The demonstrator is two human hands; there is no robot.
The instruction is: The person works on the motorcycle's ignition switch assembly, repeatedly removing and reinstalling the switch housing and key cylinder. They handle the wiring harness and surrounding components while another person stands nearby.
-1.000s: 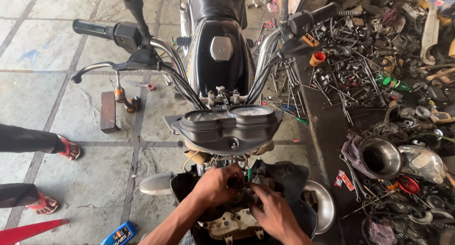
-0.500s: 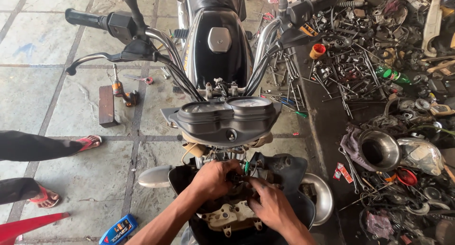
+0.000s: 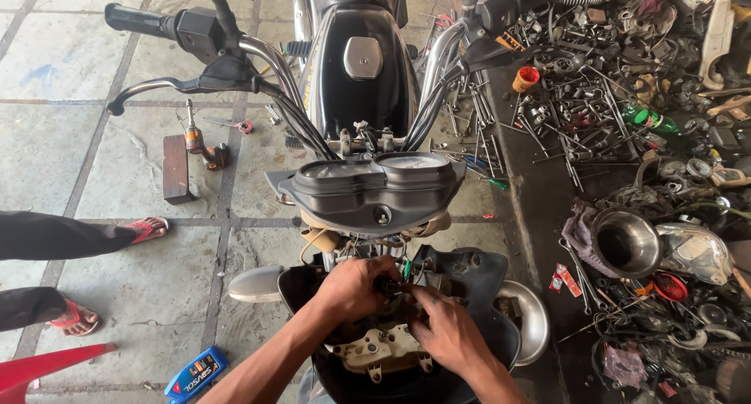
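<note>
A black motorcycle [image 3: 356,68] faces me, its instrument cluster [image 3: 371,189] hanging loose above an opened black headlight housing [image 3: 477,283]. My left hand [image 3: 352,287] grips a small black connector among the wires inside the housing. My right hand [image 3: 446,330] pinches the same wire bundle [image 3: 404,272] from the other side, just above a beige bracket plate [image 3: 383,349]. Both hands meet at the connector, fingers closed around it.
A dark mat at right holds several wrenches, bolts and parts [image 3: 594,114], a chrome headlight bowl [image 3: 626,244] and an orange cap [image 3: 526,79]. Another person's legs in red sandals [image 3: 74,240] are at left. A wooden block [image 3: 176,169] and blue packet [image 3: 195,373] lie on the tiled floor.
The view has shifted slightly; my hands stay together on the connector, with small finger movements. The other person's foot at left has moved a little.
</note>
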